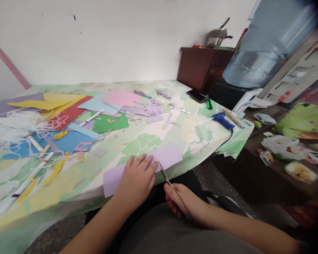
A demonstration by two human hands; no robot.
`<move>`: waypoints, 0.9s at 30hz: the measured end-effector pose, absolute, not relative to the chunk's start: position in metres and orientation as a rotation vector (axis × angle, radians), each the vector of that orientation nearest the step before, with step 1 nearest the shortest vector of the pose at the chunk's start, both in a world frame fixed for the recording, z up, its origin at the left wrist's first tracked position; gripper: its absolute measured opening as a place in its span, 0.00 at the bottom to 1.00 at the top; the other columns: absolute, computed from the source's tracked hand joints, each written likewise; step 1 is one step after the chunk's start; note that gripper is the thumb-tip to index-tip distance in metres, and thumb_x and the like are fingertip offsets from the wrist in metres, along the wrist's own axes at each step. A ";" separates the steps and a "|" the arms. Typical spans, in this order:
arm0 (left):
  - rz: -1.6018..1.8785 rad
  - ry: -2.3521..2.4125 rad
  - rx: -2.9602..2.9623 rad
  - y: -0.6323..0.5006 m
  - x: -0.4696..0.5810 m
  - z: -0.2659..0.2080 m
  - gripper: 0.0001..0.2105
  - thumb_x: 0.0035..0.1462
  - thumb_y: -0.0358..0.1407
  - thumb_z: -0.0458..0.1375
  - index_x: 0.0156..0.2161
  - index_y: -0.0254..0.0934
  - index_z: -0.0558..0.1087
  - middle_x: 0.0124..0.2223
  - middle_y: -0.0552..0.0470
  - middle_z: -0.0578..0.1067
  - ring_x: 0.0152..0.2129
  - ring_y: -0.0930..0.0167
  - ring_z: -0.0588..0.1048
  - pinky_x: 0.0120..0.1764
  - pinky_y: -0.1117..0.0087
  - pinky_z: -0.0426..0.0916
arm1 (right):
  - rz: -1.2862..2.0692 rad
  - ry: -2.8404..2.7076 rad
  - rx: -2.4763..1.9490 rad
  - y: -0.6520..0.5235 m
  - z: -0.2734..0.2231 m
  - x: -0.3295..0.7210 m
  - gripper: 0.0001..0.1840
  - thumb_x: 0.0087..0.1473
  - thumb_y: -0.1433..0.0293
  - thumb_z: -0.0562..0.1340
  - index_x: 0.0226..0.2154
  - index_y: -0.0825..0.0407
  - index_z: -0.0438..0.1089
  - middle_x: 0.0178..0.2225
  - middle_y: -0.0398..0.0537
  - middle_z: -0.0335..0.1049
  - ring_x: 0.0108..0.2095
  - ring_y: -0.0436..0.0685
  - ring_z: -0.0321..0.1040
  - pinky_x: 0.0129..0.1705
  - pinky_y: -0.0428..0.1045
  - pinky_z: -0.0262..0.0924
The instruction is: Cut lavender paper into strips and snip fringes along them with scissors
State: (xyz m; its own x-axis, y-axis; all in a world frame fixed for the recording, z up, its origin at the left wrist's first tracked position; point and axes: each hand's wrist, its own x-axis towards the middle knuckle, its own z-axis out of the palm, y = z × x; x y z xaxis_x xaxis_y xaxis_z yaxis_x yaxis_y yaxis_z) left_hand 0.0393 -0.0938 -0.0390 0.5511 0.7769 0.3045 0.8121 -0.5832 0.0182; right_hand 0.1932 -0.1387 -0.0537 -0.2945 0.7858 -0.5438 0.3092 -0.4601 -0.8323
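A strip of light purple paper (171, 155) lies along the near edge of the table. My left hand (137, 176) rests flat on it with the fingers stretched out and spread. In my right hand (184, 201), just off the table edge, is a pair of slim scissors (169, 180) with a gold-toned handle, seen nearly edge-on. Their blades point away from me, and the tips are over the paper beside my left fingertips. I cannot tell how far apart the blades are.
Coloured sheets, white yarn (13, 128), markers (41, 164) and paper scraps cover the left of the patterned tablecloth (90, 188). A blue glue gun (224, 120) with a cord, a phone (196, 95) and a green stapler-like object (209, 103) lie at right. A water bottle (265, 53) stands beyond.
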 end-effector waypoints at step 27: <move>-0.392 -1.372 -2.627 -0.092 0.039 -0.037 0.14 0.49 0.33 0.45 0.41 0.39 0.66 0.45 0.49 0.67 0.43 0.62 0.62 0.43 0.55 0.53 | 1.829 -1.378 -1.614 -0.140 -0.063 0.196 0.25 0.41 0.48 0.45 0.19 0.54 0.52 0.14 0.38 0.53 0.12 0.42 0.49 0.11 0.39 0.45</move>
State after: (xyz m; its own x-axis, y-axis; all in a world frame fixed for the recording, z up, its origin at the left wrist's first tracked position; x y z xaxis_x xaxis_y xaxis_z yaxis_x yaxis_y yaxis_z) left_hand 0.0392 -0.0919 -0.0371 0.5467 0.7823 0.2986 0.8220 -0.5693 -0.0135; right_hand 0.1960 -0.1402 -0.0627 -0.2980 0.7681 -0.5667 0.3332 -0.4726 -0.8159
